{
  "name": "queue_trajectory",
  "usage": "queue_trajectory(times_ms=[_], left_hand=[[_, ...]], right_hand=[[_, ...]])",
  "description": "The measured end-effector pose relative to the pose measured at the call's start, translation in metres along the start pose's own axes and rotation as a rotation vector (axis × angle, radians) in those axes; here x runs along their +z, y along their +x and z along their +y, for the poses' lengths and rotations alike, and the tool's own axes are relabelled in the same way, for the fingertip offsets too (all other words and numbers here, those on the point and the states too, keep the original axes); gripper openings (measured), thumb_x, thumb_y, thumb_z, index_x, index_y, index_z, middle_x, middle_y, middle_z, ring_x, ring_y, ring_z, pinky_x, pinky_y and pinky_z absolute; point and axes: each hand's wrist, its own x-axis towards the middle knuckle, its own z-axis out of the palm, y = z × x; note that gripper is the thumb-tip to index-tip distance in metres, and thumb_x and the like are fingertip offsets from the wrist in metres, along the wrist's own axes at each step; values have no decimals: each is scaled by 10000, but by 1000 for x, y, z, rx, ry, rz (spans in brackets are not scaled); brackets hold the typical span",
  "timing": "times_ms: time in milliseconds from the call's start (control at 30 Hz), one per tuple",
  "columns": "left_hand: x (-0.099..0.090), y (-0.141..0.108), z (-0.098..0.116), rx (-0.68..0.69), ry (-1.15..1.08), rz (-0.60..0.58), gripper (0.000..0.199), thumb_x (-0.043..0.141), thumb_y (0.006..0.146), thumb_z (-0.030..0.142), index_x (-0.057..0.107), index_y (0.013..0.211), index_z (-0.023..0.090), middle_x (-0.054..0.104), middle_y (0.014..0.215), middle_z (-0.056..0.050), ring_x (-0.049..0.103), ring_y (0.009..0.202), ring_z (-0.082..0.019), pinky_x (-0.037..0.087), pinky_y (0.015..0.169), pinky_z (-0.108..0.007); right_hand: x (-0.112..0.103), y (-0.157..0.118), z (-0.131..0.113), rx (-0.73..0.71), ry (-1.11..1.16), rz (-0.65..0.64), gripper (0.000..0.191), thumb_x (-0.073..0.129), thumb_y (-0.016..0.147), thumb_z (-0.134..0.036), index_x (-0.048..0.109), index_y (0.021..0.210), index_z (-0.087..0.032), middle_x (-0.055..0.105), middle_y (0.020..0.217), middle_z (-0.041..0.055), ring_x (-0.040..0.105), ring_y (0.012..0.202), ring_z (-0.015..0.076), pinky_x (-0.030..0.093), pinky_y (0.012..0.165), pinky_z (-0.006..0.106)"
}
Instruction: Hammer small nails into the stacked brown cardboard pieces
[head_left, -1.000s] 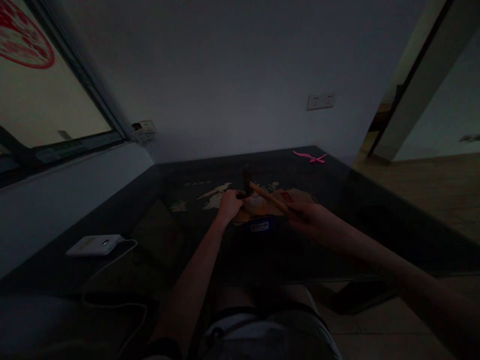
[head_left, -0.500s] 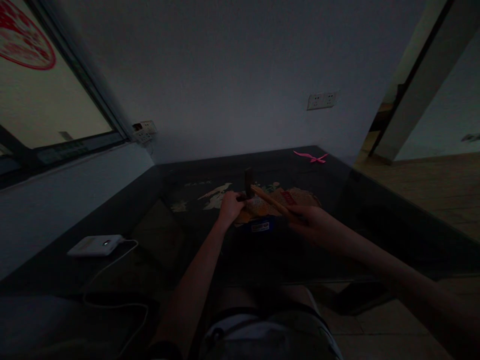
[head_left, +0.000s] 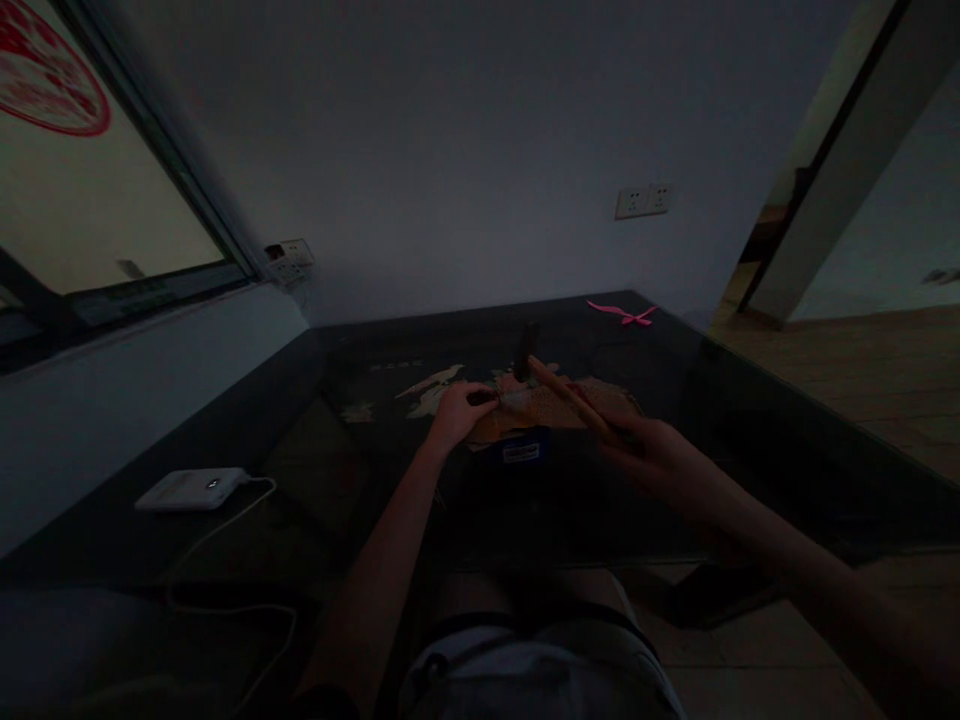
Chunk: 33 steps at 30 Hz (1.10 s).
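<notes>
My right hand [head_left: 643, 446] is closed round the wooden handle of a hammer [head_left: 570, 398]. The dark hammer head is raised over the cardboard, a little right of my left hand [head_left: 459, 412]. The fingers of my left hand are pinched at the left part of a torn brown cardboard piece [head_left: 551, 408]; what they hold is too small and dark to make out. A blue packet [head_left: 522, 450] with a white label lies at the cardboard's near edge.
The dark table [head_left: 315, 370] has a printed bird and flower pattern. A white power bank [head_left: 191, 490] with a cable lies at the left. A pink ribbon [head_left: 622, 315] lies near the back right corner. Behind the table stands a wall with sockets [head_left: 643, 201].
The hammer has moved to the right and up, away from my left hand, and my right hand has shifted right with it. My left hand has stayed nearly in place.
</notes>
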Motion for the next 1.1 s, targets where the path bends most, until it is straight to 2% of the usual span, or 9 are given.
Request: queue_trajectory(times_ms=[100, 267, 433, 533, 700, 867, 1033, 1100], left_hand=[[0, -1, -2, 8, -32, 28, 121, 651, 729, 196, 695, 837, 163, 705, 855, -48, 631, 826, -167, 469, 788, -301], [3, -2, -6, -7, -47, 60, 102, 631, 739, 185, 689, 821, 167, 696, 843, -46, 632, 812, -168, 481, 771, -310], [3, -4, -5, -3, -54, 83, 104, 629, 744, 184, 688, 827, 166, 693, 838, -45, 629, 813, -165, 484, 777, -311], [3, -5, -5, 0, -51, 106, 105, 634, 743, 189, 691, 829, 167, 695, 850, -47, 630, 819, -168, 483, 778, -309], [1, -6, -6, 11, -63, 93, 100, 625, 752, 194, 691, 823, 175, 700, 866, -45, 633, 834, -173, 479, 793, -318], [1, -7, -6, 16, -69, 103, 107, 616, 756, 197, 689, 831, 172, 698, 863, -47, 633, 822, -167, 484, 776, -311], [0, -6, -2, -22, -54, 75, 110, 640, 726, 190, 685, 823, 166, 693, 829, -43, 632, 783, -156, 488, 734, -288], [-1, -4, 1, -35, -50, 57, 96, 651, 718, 196, 685, 801, 164, 694, 815, -39, 631, 768, -153, 483, 725, -280]], right_hand=[[3, -10, 18, 46, 27, 61, 489, 478, 773, -340, 576, 1165, -66, 599, 643, 25, 493, 466, 130, 375, 409, 220], [12, -22, 43, 69, 50, 124, 521, 475, 784, -338, 540, 1211, -46, 644, 720, 59, 528, 496, 138, 377, 396, 216], [21, -19, 55, 57, 65, 141, 516, 472, 802, -351, 529, 1221, -56, 667, 795, 75, 570, 559, 161, 443, 472, 246], [26, -13, 58, 33, 81, 149, 522, 490, 794, -357, 532, 1220, -60, 674, 869, 95, 597, 639, 187, 470, 525, 264], [34, -5, 57, 55, 116, 87, 545, 481, 797, -353, 493, 1261, -67, 652, 763, 60, 530, 515, 146, 422, 442, 241], [38, -2, 52, 20, 144, 81, 498, 490, 790, -342, 528, 1216, -87, 657, 838, 69, 567, 600, 158, 448, 500, 242], [40, -1, 48, 29, 119, 70, 505, 481, 794, -344, 527, 1224, -84, 660, 763, 55, 553, 526, 156, 436, 454, 250], [40, 0, 47, 22, 108, 89, 502, 481, 791, -333, 541, 1215, -71, 677, 807, 76, 589, 577, 179, 463, 490, 267]])
